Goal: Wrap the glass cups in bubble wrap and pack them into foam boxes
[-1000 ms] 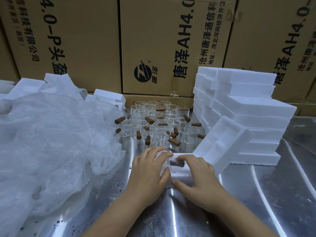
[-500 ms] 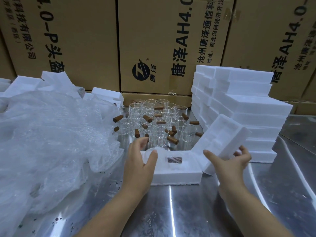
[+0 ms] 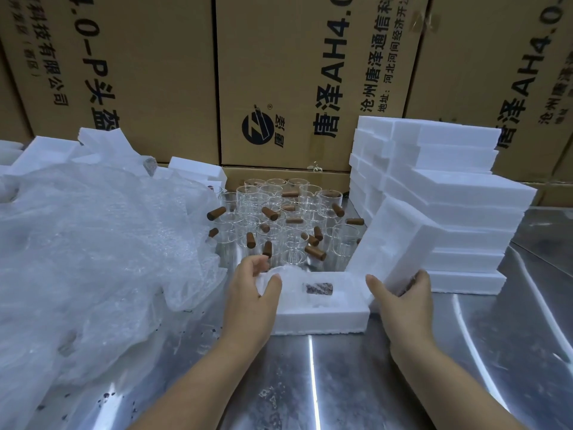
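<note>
A white foam box base (image 3: 322, 318) lies on the steel table in front of me, with a bubble-wrapped cup and its brown handle (image 3: 318, 288) set into the recess. My left hand (image 3: 252, 297) grips the box's left end, thumb on top. My right hand (image 3: 403, 301) grips the lower end of a foam lid (image 3: 400, 240) that leans tilted against the foam stack. Behind the box stand several clear glass cups (image 3: 279, 221) with brown wooden handles.
A large heap of bubble wrap (image 3: 93, 252) fills the left of the table. A stack of foam boxes (image 3: 459, 193) stands at the right. Cardboard cartons (image 3: 297, 76) wall off the back. More foam pieces (image 3: 46, 150) lie behind the wrap.
My right hand left the box, reached right and took hold of the leaning lid. My left hand shifted to the box's left end.
</note>
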